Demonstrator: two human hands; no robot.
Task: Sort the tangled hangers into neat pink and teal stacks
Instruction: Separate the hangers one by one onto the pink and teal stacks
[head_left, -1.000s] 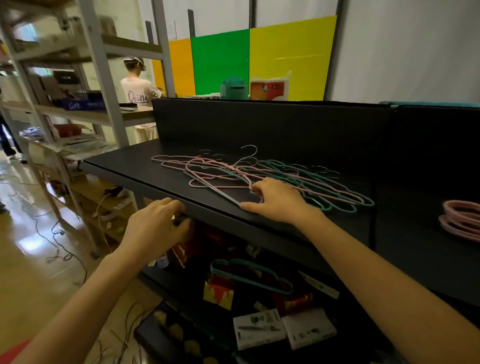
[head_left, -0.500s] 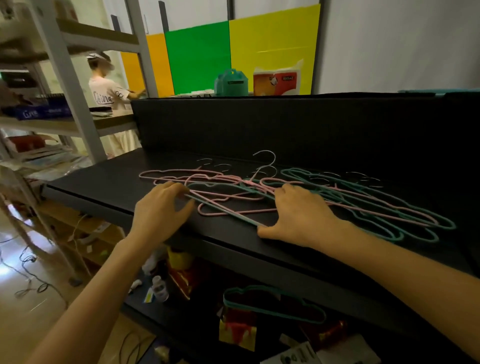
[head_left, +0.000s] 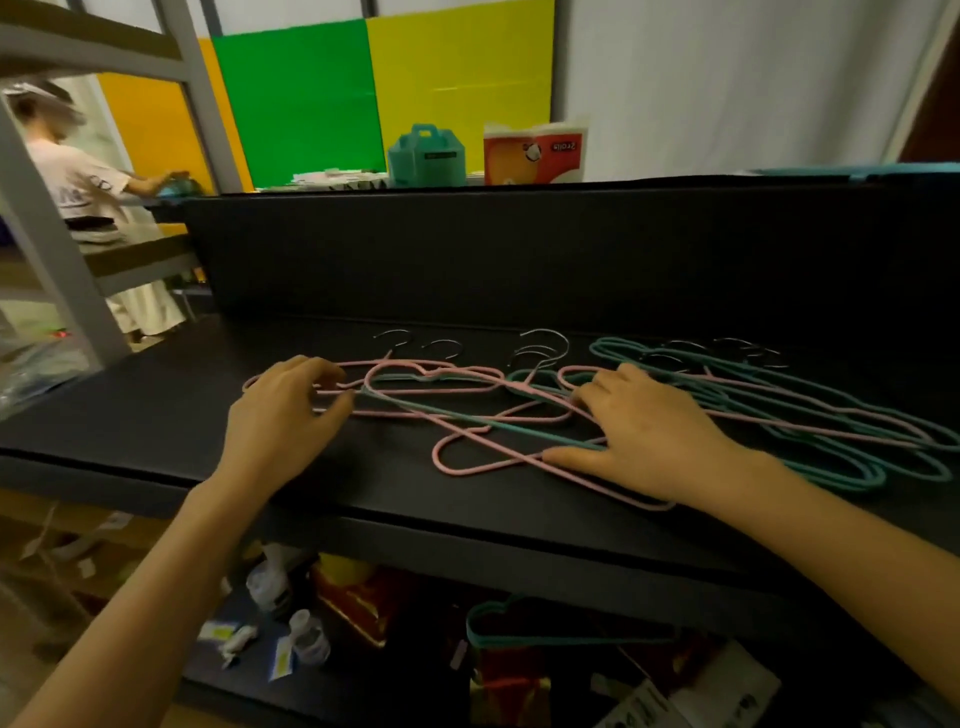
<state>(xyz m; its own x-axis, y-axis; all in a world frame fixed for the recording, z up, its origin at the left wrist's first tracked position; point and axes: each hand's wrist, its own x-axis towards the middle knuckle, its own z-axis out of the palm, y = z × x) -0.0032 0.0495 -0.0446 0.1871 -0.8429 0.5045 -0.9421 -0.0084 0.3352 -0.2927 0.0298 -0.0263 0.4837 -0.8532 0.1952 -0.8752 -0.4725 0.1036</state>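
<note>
- Head cam: tangle of pink hangers (head_left: 457, 470) & teal hangers (head_left: 852, 475) lies on black shelf (head_left: 156, 415), metal hooks (head_left: 543, 332) toward the back wall.
- Person's left hand (head_left: 283, 415) pinches the left end of a pink hanger, thumb & fingers curled round the wire.
- Person's right hand (head_left: 654, 441) lies spread on mid-tangle, fingers fairly straight, pressing down; grips nothing visible.
- Handling, prob.: thin wire, light, springy. Coating looks grippy, so loops & hooks will snag. Best taken at shoulder or hook neck, one at a time, w/ the pile pinned down.
</note>
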